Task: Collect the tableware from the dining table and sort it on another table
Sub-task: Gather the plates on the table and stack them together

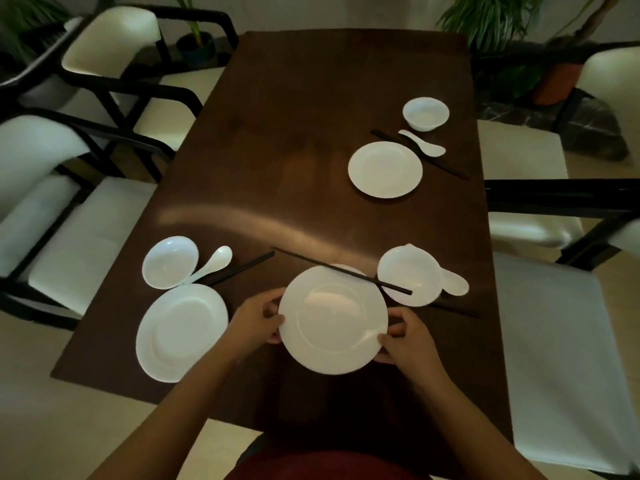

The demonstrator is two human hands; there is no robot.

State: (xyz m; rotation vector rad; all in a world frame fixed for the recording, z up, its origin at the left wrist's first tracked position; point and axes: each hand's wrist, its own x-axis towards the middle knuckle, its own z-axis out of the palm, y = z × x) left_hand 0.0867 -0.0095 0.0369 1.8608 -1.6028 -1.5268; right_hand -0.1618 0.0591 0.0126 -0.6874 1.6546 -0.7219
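Note:
Both hands hold a white plate (332,320) over the near part of the dark wooden table (311,116): my left hand (258,320) grips its left rim, my right hand (405,336) its right rim. A black chopstick (341,270) lies across the plate's far edge, reaching over a white bowl (408,275) with a spoon (455,282) beside it. To the left lie another plate (181,332), a bowl (169,261), a spoon (214,263) and chopsticks (242,268). At the far right sit a third plate (385,169), a small bowl (425,113), a spoon (422,143) and chopsticks (446,166).
White-cushioned chairs with black frames stand along the left side (79,230) and the right side (561,327) of the table. Potted plants (495,19) stand beyond the far end. Another chopstick (457,311) lies by the right bowl.

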